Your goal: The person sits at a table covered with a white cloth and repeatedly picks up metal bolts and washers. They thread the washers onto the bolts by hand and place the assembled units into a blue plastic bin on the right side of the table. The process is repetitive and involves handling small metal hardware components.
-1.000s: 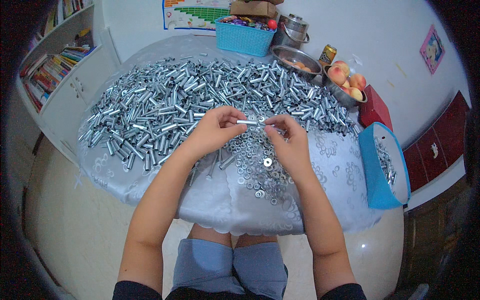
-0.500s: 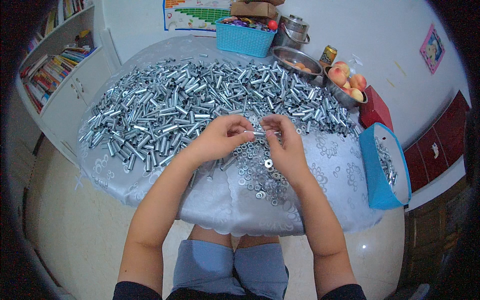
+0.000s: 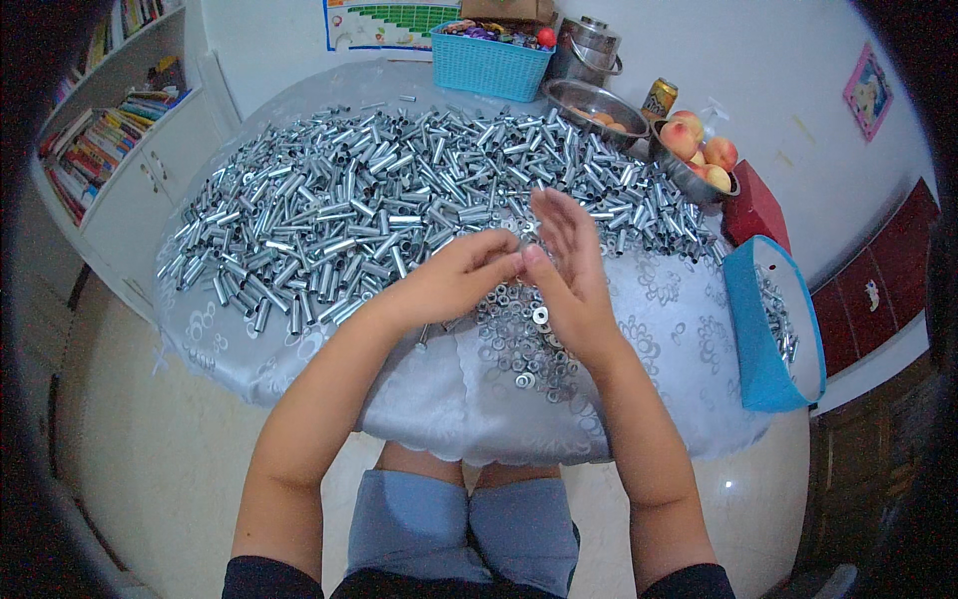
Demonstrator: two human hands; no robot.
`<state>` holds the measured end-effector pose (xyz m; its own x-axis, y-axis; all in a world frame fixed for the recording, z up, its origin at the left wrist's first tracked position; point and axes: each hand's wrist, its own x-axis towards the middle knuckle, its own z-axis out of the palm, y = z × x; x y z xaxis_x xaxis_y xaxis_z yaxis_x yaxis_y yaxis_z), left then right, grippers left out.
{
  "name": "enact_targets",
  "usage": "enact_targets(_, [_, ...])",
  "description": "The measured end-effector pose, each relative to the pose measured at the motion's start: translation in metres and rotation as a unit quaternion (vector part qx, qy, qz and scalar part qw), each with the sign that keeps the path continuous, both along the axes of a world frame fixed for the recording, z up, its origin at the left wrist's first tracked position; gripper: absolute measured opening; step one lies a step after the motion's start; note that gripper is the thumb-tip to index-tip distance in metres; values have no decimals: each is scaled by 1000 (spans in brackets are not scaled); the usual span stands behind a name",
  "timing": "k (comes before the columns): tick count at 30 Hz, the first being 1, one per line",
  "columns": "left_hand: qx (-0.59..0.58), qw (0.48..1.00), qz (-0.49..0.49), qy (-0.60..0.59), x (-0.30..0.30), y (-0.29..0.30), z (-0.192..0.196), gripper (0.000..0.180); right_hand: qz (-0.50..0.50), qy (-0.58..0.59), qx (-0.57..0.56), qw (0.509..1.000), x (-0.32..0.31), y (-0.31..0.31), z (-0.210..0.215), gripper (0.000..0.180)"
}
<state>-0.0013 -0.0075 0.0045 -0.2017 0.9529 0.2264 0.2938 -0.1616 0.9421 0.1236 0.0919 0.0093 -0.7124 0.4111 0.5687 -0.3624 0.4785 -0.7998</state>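
My left hand (image 3: 461, 272) is over the near middle of the table, thumb and fingers pinched together. What it pinches, if anything, is hidden behind the fingertips. Beside it my right hand (image 3: 574, 285) has its fingers stretched upward and apart, with its thumb tip close against the left fingertips. Under both hands lies a spread of flat metal washers (image 3: 524, 380). A wide heap of short shiny metal tubes (image 3: 339, 215) covers the far and left part of the table. A bolt (image 3: 421, 344) lies below my left wrist.
At the right edge stands a blue fabric bin (image 3: 750, 344) holding metal pieces. Along the back are a blue basket (image 3: 489, 68), a metal bowl (image 3: 589, 100), a drink can (image 3: 659, 98), a bowl of peaches (image 3: 699, 183) and a red box (image 3: 758, 210). A bookshelf (image 3: 110, 180) stands left.
Earlier a metal tube showed between both hands' fingertips; now it is out of sight. My right fingers have opened and stretched upward, while the left hand has moved slightly right.
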Motion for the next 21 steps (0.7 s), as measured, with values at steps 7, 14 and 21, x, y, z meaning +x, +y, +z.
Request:
enact_targets(7, [-13,987,88,-135,-18,3,-1,26,-138,-63,196,969,3,10,1,28])
enact_targets(14, [-5,942,141,-304,-23,7,-4,28,-78,-147,251,954,4,4,-5,15])
enact_targets(21, [3,933,164,-322,-26,6,-1,31,92,-205,308,924,13,1,7,14])
